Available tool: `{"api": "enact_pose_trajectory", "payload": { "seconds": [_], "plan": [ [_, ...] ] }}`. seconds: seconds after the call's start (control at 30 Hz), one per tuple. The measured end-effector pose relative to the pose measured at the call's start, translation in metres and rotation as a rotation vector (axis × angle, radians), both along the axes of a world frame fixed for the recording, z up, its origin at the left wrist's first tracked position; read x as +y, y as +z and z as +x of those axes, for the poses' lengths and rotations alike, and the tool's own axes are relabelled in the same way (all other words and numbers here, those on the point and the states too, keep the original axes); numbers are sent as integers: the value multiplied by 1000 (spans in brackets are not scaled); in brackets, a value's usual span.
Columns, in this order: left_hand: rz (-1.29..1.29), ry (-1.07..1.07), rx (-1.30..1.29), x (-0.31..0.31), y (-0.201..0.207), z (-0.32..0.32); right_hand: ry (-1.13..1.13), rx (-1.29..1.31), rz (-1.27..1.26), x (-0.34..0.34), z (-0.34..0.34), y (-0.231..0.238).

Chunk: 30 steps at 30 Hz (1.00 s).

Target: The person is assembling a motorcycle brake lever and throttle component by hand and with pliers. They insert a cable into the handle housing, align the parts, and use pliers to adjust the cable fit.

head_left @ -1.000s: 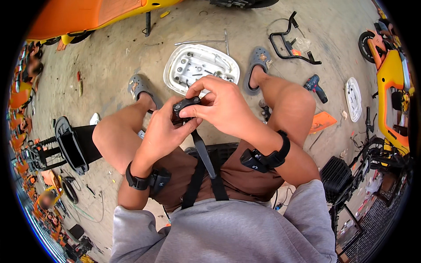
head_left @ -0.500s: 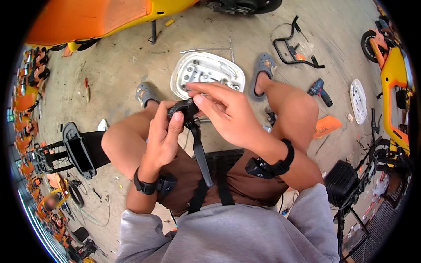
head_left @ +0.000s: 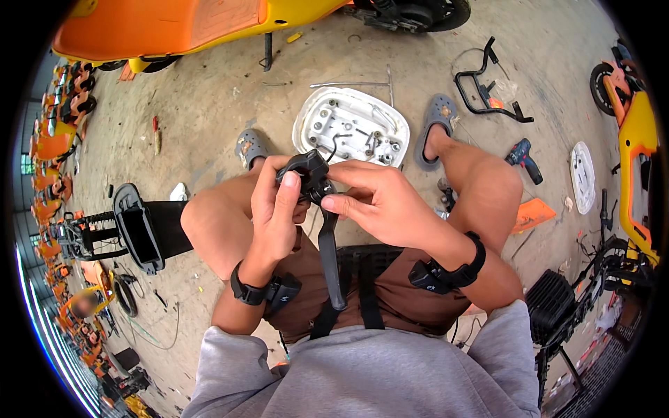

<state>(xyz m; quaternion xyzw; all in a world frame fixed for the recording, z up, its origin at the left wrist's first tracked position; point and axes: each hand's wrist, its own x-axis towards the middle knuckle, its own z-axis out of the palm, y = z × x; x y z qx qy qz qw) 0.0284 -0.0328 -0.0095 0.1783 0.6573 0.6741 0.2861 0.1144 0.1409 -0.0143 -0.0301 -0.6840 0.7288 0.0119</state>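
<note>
A black brake lever [head_left: 329,258] is held over my lap, its long blade pointing down toward me. My left hand [head_left: 275,209] wraps round its clamp end, the thumb pressed on the housing [head_left: 306,171]. From the other side my right hand [head_left: 380,198] pinches close to the lever's pivot, thumb and forefinger touching it. Whether a small part sits between those fingertips is hidden. Just above the housing shows a thin dark bent rod [head_left: 334,145]; I cannot tell if it touches the lever or lies in the tray behind.
Beyond my hands, a white tray [head_left: 301,129] holds bolts and small metal parts. A T-shaped metal bar [head_left: 352,85] lies behind it. To the right are a black tubular frame [head_left: 481,87], a cordless drill [head_left: 524,160] and an orange panel [head_left: 533,214]. Yellow-orange scooters [head_left: 209,28] stand around.
The whole view has shifted slightly. My right hand has come down from above the housing to the lever's pivot, its fingers now pinched. The left hand still holds the lever, with the housing turned somewhat.
</note>
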Motion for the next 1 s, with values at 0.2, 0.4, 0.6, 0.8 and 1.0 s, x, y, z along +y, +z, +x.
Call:
{"api": "enact_pose_trajectory", "payload": {
  "seconds": [0.2, 0.4, 0.6, 0.8, 1.0],
  "plan": [
    [-75, 118, 224, 10, -7, 5, -107, 54, -16, -6, -1, -7],
    [-121, 130, 67, 13, 0, 5, -138, 7, 81, -4, -1, -6],
    [-61, 33, -90, 12, 4, 1, -105, 7, 67, -2, 0, -7],
    [-60, 100, -86, 11, -2, 3, -62, -18, 62, -2, -1, -4],
    [-108, 83, -110, 13, 1, -1, -68, 5, 146, 0, 2, -3]
  ]
}}
